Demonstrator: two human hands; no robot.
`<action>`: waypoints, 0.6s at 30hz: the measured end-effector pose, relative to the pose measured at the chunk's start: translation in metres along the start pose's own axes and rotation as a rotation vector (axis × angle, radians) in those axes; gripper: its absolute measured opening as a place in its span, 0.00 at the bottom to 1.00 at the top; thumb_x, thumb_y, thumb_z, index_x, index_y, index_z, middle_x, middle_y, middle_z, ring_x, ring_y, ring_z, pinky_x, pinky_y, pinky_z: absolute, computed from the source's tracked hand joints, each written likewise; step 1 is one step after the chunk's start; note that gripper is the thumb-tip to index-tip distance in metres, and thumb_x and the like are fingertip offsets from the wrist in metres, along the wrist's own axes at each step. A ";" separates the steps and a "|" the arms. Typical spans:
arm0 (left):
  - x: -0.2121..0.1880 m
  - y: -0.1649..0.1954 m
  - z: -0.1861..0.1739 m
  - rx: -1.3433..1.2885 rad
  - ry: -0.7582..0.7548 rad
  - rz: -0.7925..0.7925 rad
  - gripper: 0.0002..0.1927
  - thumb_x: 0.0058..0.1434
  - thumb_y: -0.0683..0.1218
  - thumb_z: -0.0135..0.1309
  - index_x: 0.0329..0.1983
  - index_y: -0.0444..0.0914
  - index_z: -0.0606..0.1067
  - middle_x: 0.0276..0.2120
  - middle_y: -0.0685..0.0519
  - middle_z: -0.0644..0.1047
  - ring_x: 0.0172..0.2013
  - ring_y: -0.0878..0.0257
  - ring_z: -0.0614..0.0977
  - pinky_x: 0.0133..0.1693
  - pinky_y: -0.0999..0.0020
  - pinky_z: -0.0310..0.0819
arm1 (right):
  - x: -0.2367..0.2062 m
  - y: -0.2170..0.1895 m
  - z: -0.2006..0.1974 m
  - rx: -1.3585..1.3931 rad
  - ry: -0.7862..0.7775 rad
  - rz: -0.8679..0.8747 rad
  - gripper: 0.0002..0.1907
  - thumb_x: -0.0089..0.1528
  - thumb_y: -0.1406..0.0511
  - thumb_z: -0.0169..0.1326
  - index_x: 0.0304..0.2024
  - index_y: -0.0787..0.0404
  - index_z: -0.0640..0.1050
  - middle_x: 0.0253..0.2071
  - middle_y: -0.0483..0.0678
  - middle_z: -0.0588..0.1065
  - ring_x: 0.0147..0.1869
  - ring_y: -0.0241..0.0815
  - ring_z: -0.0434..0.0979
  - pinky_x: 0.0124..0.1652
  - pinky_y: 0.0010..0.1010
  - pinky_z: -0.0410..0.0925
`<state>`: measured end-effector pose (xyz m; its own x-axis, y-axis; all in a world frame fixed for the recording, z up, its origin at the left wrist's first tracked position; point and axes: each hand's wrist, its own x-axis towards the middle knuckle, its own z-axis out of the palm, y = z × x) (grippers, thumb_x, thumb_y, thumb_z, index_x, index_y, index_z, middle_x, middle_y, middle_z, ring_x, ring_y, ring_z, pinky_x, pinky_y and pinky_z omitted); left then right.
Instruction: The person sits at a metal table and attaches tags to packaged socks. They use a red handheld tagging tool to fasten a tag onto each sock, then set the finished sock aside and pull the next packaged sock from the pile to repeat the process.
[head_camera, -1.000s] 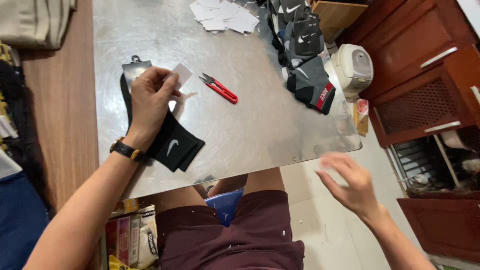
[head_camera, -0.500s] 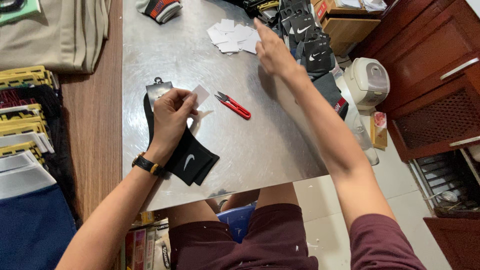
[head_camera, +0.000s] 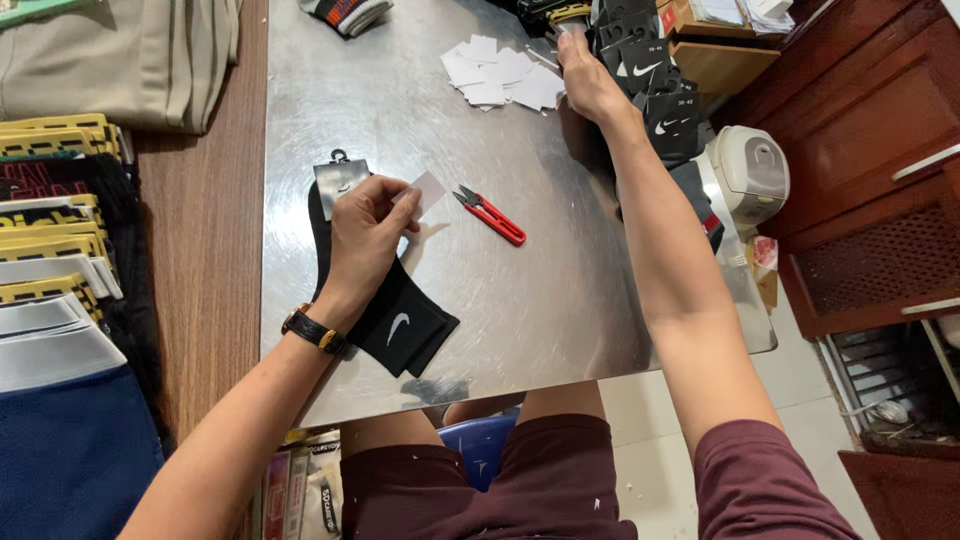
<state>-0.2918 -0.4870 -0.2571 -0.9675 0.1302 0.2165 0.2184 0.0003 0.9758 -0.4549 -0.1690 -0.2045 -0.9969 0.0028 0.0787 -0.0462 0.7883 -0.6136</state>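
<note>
One white label (head_camera: 430, 192) over black sock (head_camera: 395, 318)

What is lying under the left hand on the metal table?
A black sock on a grey hanger card lies flat under the left hand, which pinches a small white slip. The sock's middle stretch is covered by the hand and wrist.

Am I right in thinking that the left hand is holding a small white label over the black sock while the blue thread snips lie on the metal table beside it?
Not quite: the thread snips are red, not blue, as the head view shows. The rest holds: the left hand holds a small white label over the black sock, with the snips lying on the metal table beside it.
</note>
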 end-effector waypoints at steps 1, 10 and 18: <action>0.000 0.000 0.000 -0.011 0.001 0.000 0.08 0.70 0.44 0.55 0.42 0.32 0.77 0.32 0.53 0.80 0.30 0.70 0.82 0.33 0.77 0.80 | 0.000 0.001 0.000 -0.012 -0.016 -0.032 0.37 0.72 0.48 0.24 0.75 0.67 0.48 0.78 0.59 0.50 0.82 0.53 0.46 0.74 0.33 0.43; 0.000 0.003 0.001 -0.010 0.006 -0.009 0.08 0.69 0.44 0.56 0.41 0.32 0.77 0.31 0.53 0.80 0.30 0.70 0.82 0.33 0.77 0.80 | 0.001 -0.007 0.004 0.085 -0.122 -0.038 0.46 0.67 0.38 0.19 0.73 0.63 0.57 0.75 0.54 0.60 0.81 0.48 0.51 0.73 0.33 0.44; 0.000 0.003 0.001 -0.026 0.013 -0.004 0.08 0.70 0.43 0.56 0.41 0.32 0.78 0.31 0.53 0.80 0.30 0.70 0.82 0.33 0.77 0.79 | -0.024 -0.014 0.032 -0.024 -0.013 -0.160 0.59 0.62 0.32 0.05 0.73 0.71 0.53 0.74 0.64 0.58 0.81 0.57 0.48 0.75 0.47 0.33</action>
<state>-0.2911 -0.4862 -0.2538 -0.9701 0.1172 0.2128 0.2113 -0.0248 0.9771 -0.4328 -0.2002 -0.2228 -0.9776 -0.1316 0.1641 -0.2032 0.7928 -0.5746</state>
